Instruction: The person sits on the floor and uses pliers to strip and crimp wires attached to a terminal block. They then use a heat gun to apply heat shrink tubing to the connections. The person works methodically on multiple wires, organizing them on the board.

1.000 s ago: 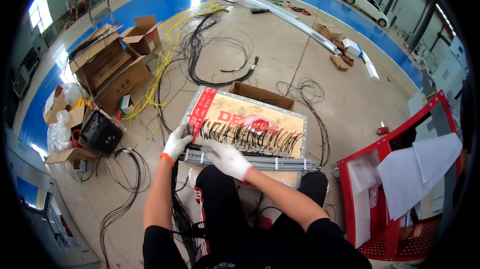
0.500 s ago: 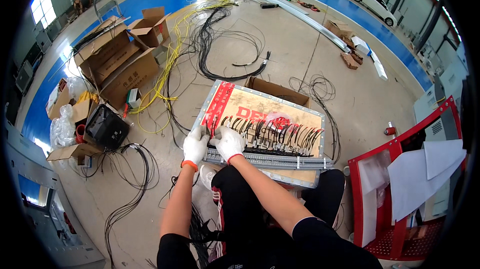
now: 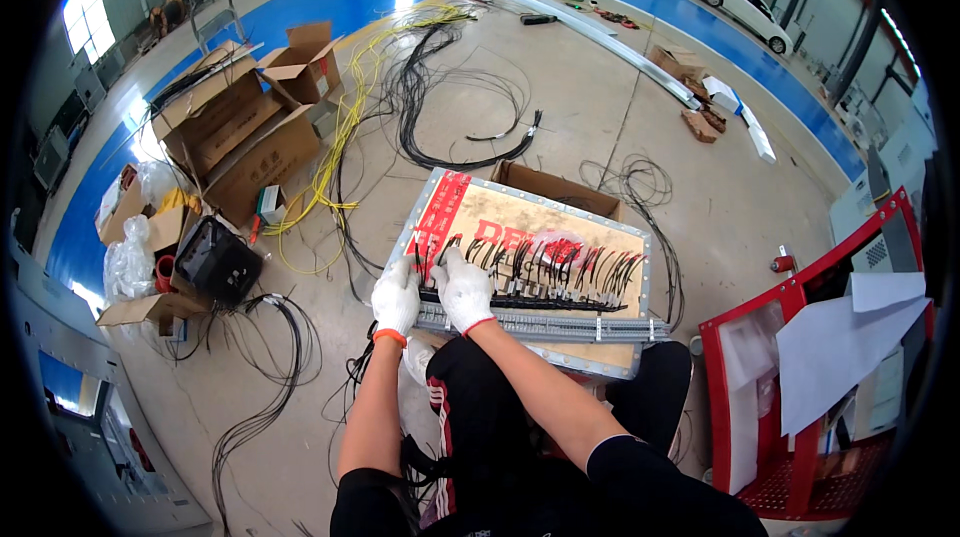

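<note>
A row of short black wires [image 3: 560,272] with pale tags stands along a dark strip, on top of a wooden crate [image 3: 540,214] with metal edging. A grey slotted rail [image 3: 520,324] lies along the crate's near side. My left hand [image 3: 397,297], in a white glove with an orange cuff, is closed at the row's left end, a black wire at its fingertips. Close beside it, my right hand [image 3: 464,294], in a white glove too, has its fingers pointing away and bent around another black wire. The gloves hide the exact grip points.
On the left stand open cardboard boxes [image 3: 255,167], a black case [image 3: 217,259] and plastic wrap. Yellow cable [image 3: 345,137] and black cable bundles [image 3: 410,107] lie across the floor. A red metal frame [image 3: 800,312] with papers stands to the right. An open carton [image 3: 555,187] sits behind the crate.
My right hand has shifted slightly away from me, its fingers now stretching further up along the wires. My left hand stays at the row's left end. The view has shifted a little.
</note>
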Demonstrator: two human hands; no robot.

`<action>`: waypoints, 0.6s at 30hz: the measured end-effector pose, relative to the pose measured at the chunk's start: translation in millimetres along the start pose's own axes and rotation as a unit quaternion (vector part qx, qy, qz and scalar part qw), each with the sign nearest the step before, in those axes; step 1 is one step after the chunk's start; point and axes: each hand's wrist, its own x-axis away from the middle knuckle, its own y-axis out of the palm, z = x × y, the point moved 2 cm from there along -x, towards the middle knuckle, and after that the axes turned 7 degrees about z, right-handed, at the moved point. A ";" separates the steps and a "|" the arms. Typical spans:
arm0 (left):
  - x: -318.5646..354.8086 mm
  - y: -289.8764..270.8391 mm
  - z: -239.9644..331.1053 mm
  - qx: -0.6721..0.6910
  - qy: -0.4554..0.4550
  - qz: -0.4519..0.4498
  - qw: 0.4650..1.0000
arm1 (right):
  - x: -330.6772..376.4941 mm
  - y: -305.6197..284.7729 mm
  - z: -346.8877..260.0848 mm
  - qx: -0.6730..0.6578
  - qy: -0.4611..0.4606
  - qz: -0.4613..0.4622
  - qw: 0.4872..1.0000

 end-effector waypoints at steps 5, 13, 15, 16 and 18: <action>0.3 -1.3 4.2 0.004 0.004 -0.011 1.000 | -1.1 -0.5 1.1 -0.091 -0.017 0.006 0.996; -1.5 -5.8 8.0 -0.033 0.013 -0.039 0.999 | -27.7 -3.6 8.2 -0.057 -0.071 0.007 0.996; 0.1 -4.4 6.7 -0.020 0.009 -0.025 0.999 | -39.2 -5.9 9.6 -0.094 -0.091 -0.004 0.991; 0.3 -3.6 6.2 -0.025 0.010 -0.030 0.999 | -40.9 -7.9 10.8 -0.069 -0.099 -0.019 0.992; 0.1 -5.6 6.3 -0.032 0.006 -0.035 0.999 | -48.2 -12.6 11.5 -0.175 0.004 -0.098 0.980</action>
